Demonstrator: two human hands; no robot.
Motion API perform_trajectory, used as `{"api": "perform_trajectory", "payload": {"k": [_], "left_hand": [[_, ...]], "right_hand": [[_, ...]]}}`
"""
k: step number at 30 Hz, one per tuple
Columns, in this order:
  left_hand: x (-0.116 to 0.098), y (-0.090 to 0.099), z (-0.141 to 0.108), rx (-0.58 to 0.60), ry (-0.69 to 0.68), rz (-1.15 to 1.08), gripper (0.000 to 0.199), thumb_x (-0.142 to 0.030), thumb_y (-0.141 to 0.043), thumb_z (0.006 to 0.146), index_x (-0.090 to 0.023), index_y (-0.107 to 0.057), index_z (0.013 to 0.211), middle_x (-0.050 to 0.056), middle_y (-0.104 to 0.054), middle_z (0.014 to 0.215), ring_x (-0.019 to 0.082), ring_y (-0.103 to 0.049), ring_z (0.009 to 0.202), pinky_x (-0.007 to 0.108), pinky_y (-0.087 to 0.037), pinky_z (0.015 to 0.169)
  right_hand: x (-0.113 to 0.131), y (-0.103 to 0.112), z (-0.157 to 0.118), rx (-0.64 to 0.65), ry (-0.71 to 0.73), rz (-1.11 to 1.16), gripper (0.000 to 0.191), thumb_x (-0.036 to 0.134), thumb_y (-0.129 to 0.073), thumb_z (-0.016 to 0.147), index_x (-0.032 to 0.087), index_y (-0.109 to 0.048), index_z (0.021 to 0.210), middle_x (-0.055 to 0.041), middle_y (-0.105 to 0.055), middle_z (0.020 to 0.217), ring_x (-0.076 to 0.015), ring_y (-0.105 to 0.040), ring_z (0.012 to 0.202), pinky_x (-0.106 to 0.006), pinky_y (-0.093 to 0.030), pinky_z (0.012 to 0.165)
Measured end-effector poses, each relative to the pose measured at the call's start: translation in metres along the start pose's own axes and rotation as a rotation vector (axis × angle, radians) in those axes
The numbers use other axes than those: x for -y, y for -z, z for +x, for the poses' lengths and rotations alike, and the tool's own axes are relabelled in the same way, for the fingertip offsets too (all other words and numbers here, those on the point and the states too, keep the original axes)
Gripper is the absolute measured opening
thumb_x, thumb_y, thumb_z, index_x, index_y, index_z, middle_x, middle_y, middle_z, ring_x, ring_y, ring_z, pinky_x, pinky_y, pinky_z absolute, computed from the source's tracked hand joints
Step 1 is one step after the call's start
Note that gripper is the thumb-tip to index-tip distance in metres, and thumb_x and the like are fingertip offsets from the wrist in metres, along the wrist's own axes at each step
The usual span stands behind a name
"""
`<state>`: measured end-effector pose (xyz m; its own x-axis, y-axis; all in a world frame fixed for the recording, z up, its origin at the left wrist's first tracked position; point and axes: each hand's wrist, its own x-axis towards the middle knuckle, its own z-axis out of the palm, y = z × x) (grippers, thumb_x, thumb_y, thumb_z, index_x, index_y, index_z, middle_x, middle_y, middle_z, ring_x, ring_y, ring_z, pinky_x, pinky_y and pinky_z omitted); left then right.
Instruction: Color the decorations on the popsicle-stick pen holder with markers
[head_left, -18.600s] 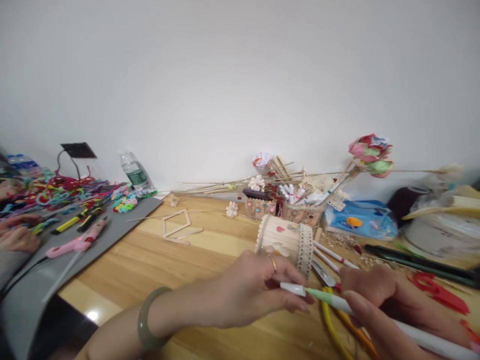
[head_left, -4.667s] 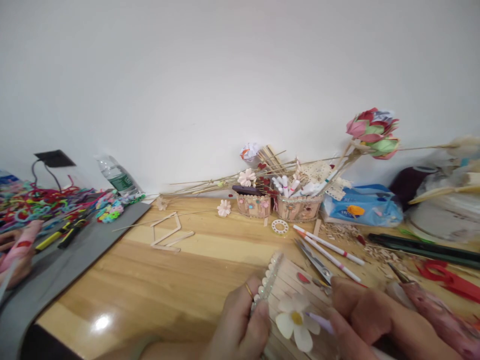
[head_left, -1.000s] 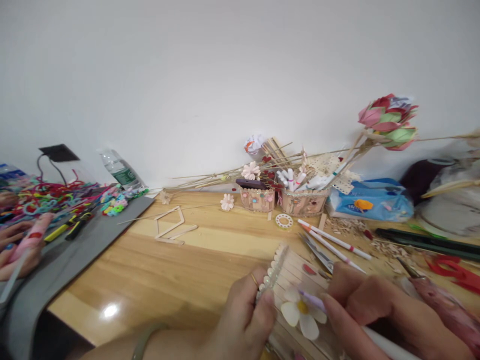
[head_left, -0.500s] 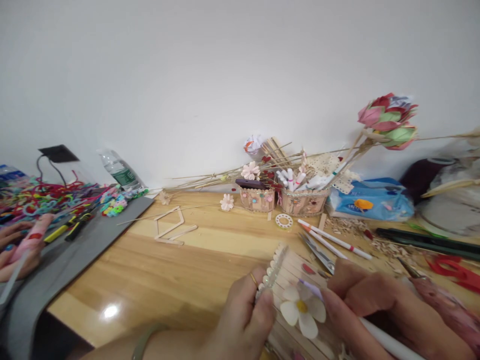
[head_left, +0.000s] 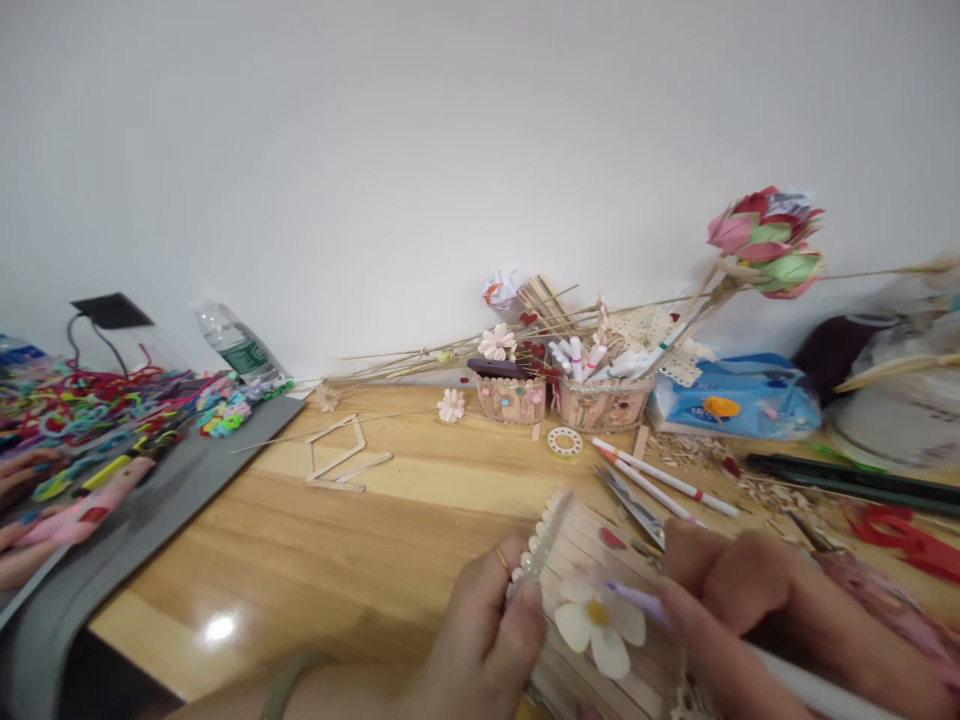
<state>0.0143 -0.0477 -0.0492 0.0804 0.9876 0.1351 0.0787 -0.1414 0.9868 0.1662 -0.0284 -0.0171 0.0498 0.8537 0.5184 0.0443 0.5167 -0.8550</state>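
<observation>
The left hand point(head_left: 484, 625) pinches the scalloped, bead-trimmed edge of a stick-covered holder point(head_left: 574, 540) between thumb and fingers, its grip closed on that rim. The holder lies tilted over the near part of the worktop point(head_left: 360, 560), between the two hands. A white flower point(head_left: 611, 655) with a yellow centre and a red heart point(head_left: 612, 538) decorate its side; no lettering shows on the visible part.

The right hand point(head_left: 780, 600) has its grip pressed around a purple-tipped marker point(head_left: 637, 600) with a white barrel. The tip points at the flower's upper petals; whether it touches them cannot be told.

Just beyond the holder lie scissors point(head_left: 634, 507) and white pens point(head_left: 679, 477), with a perforated ring point(head_left: 564, 442) near them. Farther back stand a small decorated basket point(head_left: 511, 400) holding a dark object and a wider basket point(head_left: 606, 405) full of pens. To their right sits a blue packet point(head_left: 772, 400); it carries pale lettering beside an orange patch, too blurred to read. The clear bottle point(head_left: 240, 345) by the wall has a green label with white characters, also illegible.

On the grey mat point(head_left: 180, 480) at the left, colourful fuzzy stems point(head_left: 97, 400) are heaped, and another person's hand point(head_left: 19, 560) holds a pink glue gun point(head_left: 97, 507). Its markings are unreadable.
</observation>
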Motion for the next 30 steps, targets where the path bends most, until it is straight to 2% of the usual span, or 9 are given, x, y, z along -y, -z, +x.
{"api": "perform_trajectory", "payload": {"k": [4,8,12,21,25,30], "left_hand": [[0.0042,0.0009,0.0003,0.013,0.020,-0.025,0.042,-0.055,-0.040,0.085,-0.017,-0.053,0.074,0.000,-0.049,0.066,0.012,-0.043,0.063,0.021,-0.039,0.062],[0.0064,0.0020,0.0001,0.019,0.070,-0.045,0.042,-0.054,-0.041,0.085,-0.016,-0.057,0.078,0.001,-0.052,0.070,0.013,-0.044,0.068,0.021,-0.040,0.066],[0.0061,0.0033,0.0009,0.044,0.090,-0.059,0.042,-0.053,-0.040,0.086,-0.016,-0.059,0.084,0.002,-0.054,0.075,0.014,-0.046,0.071,0.021,-0.041,0.069],[0.0015,0.0030,0.0006,0.050,0.101,-0.041,0.044,-0.054,-0.039,0.086,-0.016,-0.060,0.088,0.004,-0.058,0.078,0.014,-0.048,0.074,0.021,-0.041,0.071],[0.0034,0.0029,0.0003,0.040,0.083,-0.028,0.043,-0.054,-0.039,0.086,-0.016,-0.060,0.086,0.002,-0.056,0.075,0.013,-0.047,0.072,0.020,-0.041,0.070],[0.0035,0.0022,-0.0001,0.021,0.046,0.000,0.045,-0.056,-0.039,0.085,-0.016,-0.059,0.080,0.002,-0.054,0.069,0.013,-0.046,0.066,0.021,-0.042,0.065]], "right_hand": [[-0.0033,0.0081,0.0059,-0.028,-0.011,0.058,0.030,0.019,-0.059,0.078,0.023,-0.038,0.057,0.0063,-0.041,0.050,-0.0092,-0.038,0.044,-0.021,-0.029,0.037],[0.0025,0.0069,0.0066,-0.020,0.025,-0.060,0.031,0.017,-0.058,0.076,0.022,-0.037,0.055,0.0067,-0.041,0.050,-0.0081,-0.036,0.043,-0.022,-0.026,0.037],[0.0063,0.0021,0.0043,-0.076,0.041,-0.108,0.031,0.015,-0.059,0.075,0.022,-0.037,0.054,0.0061,-0.042,0.050,-0.0092,-0.036,0.044,-0.024,-0.025,0.039],[0.0045,-0.0001,0.0022,-0.035,0.035,-0.130,0.031,0.014,-0.060,0.074,0.024,-0.037,0.056,0.0054,-0.042,0.051,-0.0109,-0.036,0.043,-0.027,-0.026,0.039],[0.0041,0.0016,0.0032,-0.018,0.084,-0.153,0.032,0.015,-0.058,0.075,0.023,-0.034,0.056,0.0065,-0.039,0.049,-0.0095,-0.032,0.040,-0.025,-0.027,0.038],[0.0027,0.0045,0.0052,0.048,0.130,-0.204,0.030,0.014,-0.057,0.075,0.024,-0.033,0.059,0.0067,-0.038,0.049,-0.0100,-0.037,0.041,-0.024,-0.031,0.039]]}}
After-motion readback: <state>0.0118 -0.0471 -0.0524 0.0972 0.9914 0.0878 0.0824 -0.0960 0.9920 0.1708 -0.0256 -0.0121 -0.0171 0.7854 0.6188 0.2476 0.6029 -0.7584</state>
